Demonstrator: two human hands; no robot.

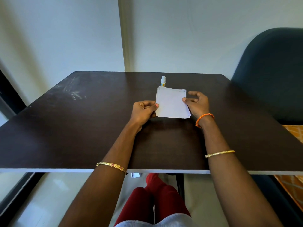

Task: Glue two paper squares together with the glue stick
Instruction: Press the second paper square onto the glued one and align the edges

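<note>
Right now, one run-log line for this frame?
left hand: pinches paper squares | right hand: pinches them | glue stick: upright behind, capped, untouched | table

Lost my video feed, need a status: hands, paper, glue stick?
Left hand and right hand both pinch the paper squares, stacked, over the table. Glue stick upright behind, capped, untouched. Nothing in the way.

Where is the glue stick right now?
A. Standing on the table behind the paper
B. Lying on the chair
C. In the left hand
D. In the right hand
A: the glue stick stands capped and upright on the table just beyond the paper, while the left hand and right hand hold only the paper's edges.
</note>
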